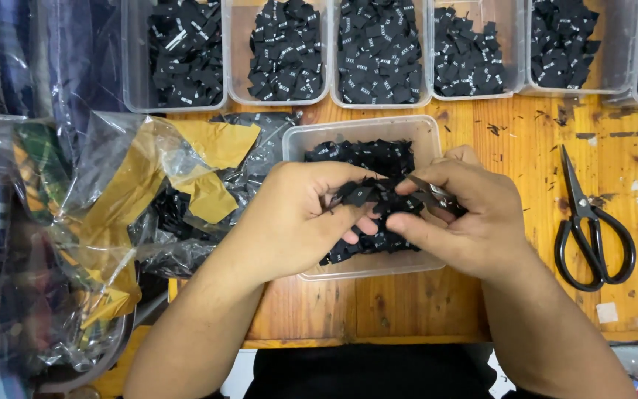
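Note:
My left hand (297, 218) and my right hand (467, 214) meet over a clear plastic tub (363, 133) that holds a heap of small black woven labels (367, 157). Both hands pinch a bunch of black labels (374, 193) between thumbs and fingers. A small metal snipper (431, 193) also lies in my right hand, its tip pointing at the bunch. My hands hide much of the tub's contents.
Several clear tubs (278, 97) of black labels line the far edge of the wooden table (526, 148). Black-handled scissors (588, 225) lie to the right. Crumpled clear plastic bags (112, 148) with yellow paper and more labels pile at the left.

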